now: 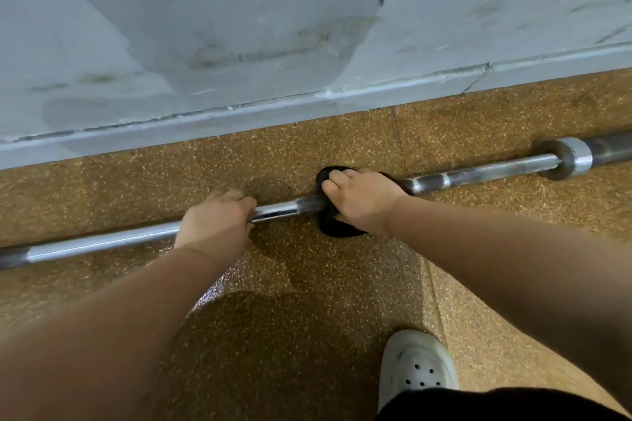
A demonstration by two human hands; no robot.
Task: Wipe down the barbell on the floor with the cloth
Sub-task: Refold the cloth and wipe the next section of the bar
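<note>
A long steel barbell [478, 174] lies on the speckled brown floor, running from the left edge up to the right, with a collar and sleeve [567, 157] at its right end. My left hand [215, 222] is wrapped around the shaft near its middle. Just to the right, my right hand [359, 198] presses a black cloth [337, 229] around the shaft. The cloth shows above and below my fingers; most of it is hidden under the hand.
A scuffed grey wall [307, 27] with a skirting ledge [239, 120] runs close behind the barbell. My foot in a white perforated clog [415, 366] stands on the floor [290, 335] at the lower right, beside dark shorts [496, 403].
</note>
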